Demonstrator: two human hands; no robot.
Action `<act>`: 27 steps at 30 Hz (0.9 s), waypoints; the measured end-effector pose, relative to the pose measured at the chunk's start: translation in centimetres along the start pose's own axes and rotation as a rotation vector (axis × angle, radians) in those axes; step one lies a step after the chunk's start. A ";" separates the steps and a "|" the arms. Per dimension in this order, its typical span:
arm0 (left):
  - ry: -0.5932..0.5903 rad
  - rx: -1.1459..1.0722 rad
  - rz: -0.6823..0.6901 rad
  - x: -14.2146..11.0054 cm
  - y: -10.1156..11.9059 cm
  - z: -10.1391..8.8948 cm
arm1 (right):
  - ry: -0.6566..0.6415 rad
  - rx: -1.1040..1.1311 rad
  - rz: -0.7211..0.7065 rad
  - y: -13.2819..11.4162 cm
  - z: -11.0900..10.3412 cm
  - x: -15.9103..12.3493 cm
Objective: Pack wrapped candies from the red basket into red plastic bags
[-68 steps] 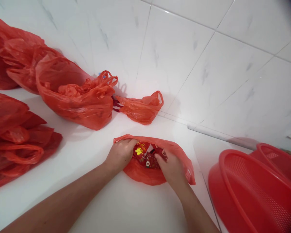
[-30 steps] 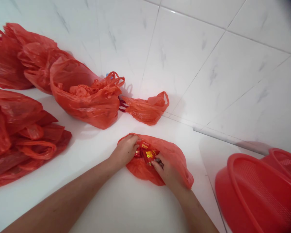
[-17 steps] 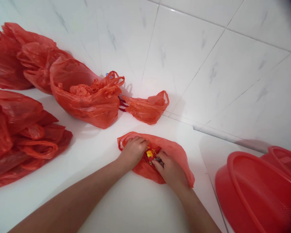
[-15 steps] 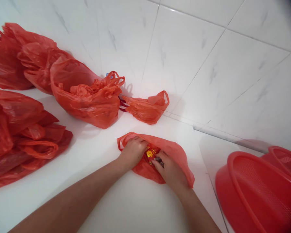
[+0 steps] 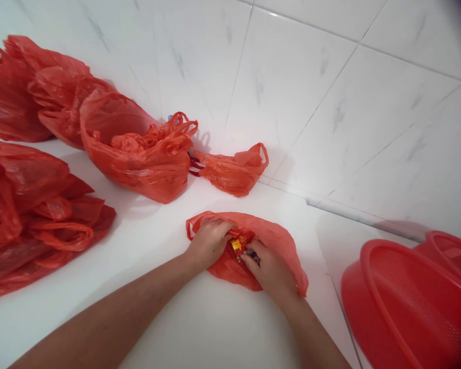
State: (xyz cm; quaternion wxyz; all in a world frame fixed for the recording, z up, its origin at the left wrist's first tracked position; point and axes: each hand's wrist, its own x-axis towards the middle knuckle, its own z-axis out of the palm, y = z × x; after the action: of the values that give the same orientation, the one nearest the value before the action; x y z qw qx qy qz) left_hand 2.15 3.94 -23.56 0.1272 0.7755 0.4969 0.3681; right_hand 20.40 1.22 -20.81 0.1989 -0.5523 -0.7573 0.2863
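A small red plastic bag (image 5: 280, 243) lies on the white counter (image 5: 169, 318) in front of me. Both hands are in its mouth. My left hand (image 5: 209, 243) has its fingers curled over the bag's left rim and grips the plastic. My right hand (image 5: 271, 271) pinches the bag's near edge next to red packets with gold print (image 5: 238, 243) that show inside the opening. Most of the bag's contents are hidden by my hands.
A large open red bag (image 5: 138, 154) and a small flat one (image 5: 230, 171) lie against the tiled wall (image 5: 330, 92). More red bags (image 5: 30, 205) pile up at the left. Red plastic basins (image 5: 407, 307) stand at the lower right.
The bag's mouth has been drawn narrower, so fewer red packets show. My left hand has shifted slightly right over the rim. The view has panned a little.
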 end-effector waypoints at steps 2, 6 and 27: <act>0.005 -0.005 -0.020 -0.1 0.0 0.1 | 0.001 -0.004 0.004 0.1 0.1 0.0; 0.003 0.021 -0.029 -0.1 0.2 0.3 | 0.002 -0.021 0.002 0.3 0.2 0.0; 0.005 0.033 0.332 -2.7 1.3 -1.4 | 0.386 -0.211 -0.328 1.9 2.4 -2.3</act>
State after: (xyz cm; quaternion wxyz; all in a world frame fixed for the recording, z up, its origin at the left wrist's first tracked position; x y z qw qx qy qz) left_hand 1.43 0.79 -23.03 0.0507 0.8480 0.3682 0.3778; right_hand 21.01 -1.02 -23.81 0.3245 -0.4845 -0.8102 0.0591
